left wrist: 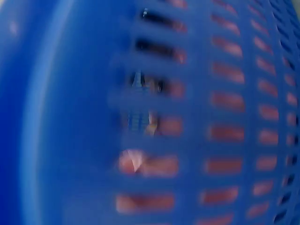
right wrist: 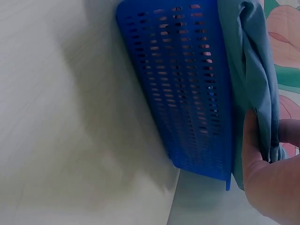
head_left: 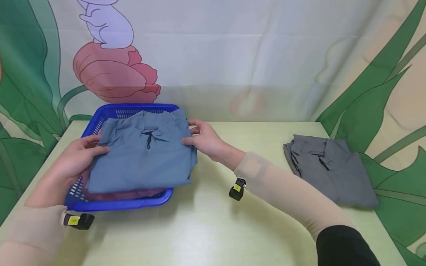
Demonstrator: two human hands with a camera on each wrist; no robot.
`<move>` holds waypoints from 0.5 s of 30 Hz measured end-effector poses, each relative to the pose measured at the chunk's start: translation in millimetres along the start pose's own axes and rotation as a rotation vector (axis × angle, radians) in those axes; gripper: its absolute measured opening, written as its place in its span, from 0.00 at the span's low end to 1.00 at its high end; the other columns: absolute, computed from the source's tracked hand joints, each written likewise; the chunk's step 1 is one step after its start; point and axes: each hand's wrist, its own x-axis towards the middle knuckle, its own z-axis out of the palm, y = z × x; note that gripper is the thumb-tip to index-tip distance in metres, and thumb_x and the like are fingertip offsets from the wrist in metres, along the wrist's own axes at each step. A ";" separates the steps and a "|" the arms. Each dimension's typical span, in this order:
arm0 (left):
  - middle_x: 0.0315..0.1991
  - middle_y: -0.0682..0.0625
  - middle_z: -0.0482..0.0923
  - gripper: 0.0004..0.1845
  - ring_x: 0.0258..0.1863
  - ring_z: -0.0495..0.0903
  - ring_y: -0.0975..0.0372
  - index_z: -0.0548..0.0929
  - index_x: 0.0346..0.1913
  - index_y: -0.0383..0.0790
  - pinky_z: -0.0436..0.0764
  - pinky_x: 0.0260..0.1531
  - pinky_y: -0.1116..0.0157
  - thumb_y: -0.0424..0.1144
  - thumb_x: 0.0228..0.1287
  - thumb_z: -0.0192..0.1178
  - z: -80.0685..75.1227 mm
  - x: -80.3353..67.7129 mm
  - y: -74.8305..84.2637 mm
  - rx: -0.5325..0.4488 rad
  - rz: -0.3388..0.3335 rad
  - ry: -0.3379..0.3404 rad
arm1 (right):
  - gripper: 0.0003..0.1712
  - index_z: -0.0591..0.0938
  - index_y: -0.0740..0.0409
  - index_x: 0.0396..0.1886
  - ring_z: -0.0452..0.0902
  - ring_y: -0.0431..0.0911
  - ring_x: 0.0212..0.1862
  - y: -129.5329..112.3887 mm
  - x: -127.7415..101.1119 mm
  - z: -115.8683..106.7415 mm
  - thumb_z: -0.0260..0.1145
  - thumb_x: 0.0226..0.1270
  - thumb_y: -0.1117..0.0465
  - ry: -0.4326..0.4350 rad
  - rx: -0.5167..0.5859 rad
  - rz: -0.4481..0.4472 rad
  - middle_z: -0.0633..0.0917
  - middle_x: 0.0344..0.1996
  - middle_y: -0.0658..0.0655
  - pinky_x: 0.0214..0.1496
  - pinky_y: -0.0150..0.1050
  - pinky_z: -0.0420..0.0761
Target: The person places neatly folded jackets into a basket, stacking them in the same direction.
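Head view shows both my hands on a folded blue shirt (head_left: pixel 143 155) that lies on top of the blue basket (head_left: pixel 100 118) at the left of the table (head_left: pixel 206 229). My left hand (head_left: pixel 78 157) holds the shirt's left edge, fingers curled onto the cloth near the collar. My right hand (head_left: pixel 204 138) takes the right edge, thumb on top and fingers wrapped round the fold, so each grip is clamped on the fabric. The shirt has a small dark zip pull below the collar, and it covers most of the basket, overhanging its right rim. Under it a reddish garment (head_left: pixel 126 194) shows along the near side of the basket.

From the right wrist view I see the basket's slotted wall (right wrist: pixel 183 93) side on, the shirt draped over its rim, and my fingers (right wrist: pixel 255 150) pinching the cloth. The left wrist view is blurred and filled by the blue slotted wall, with reddish cloth behind the slots.

A folded grey shirt (head_left: pixel 327 168) lies well apart at the right end of the table.
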 end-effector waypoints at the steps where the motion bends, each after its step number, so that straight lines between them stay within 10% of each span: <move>1: 0.71 0.24 0.58 0.39 0.33 0.74 0.78 0.44 0.79 0.22 0.82 0.30 0.73 0.40 0.81 0.51 -1.6 -0.4 -0.9 0.034 0.002 0.008 | 0.37 0.66 0.65 0.75 0.80 0.53 0.53 0.5 1.1 2.5 0.68 0.68 0.73 -0.001 -0.003 -0.001 0.82 0.53 0.64 0.57 0.42 0.82; 4: 0.68 0.23 0.62 0.37 0.46 0.73 0.71 0.48 0.77 0.18 0.76 0.37 0.78 0.41 0.81 0.50 -8.1 -1.7 -5.6 0.120 0.010 0.018 | 0.38 0.66 0.65 0.75 0.81 0.52 0.52 2.2 4.3 11.1 0.69 0.68 0.72 0.003 -0.017 -0.007 0.83 0.53 0.64 0.56 0.41 0.82; 15: 0.56 0.29 0.72 0.32 0.33 0.76 0.73 0.56 0.73 0.17 0.81 0.32 0.68 0.40 0.81 0.49 -31.3 -5.9 -17.8 0.199 0.026 0.080 | 0.35 0.69 0.65 0.73 0.79 0.50 0.54 1.7 3.2 32.6 0.69 0.67 0.74 -0.064 0.013 -0.015 0.79 0.55 0.62 0.52 0.39 0.84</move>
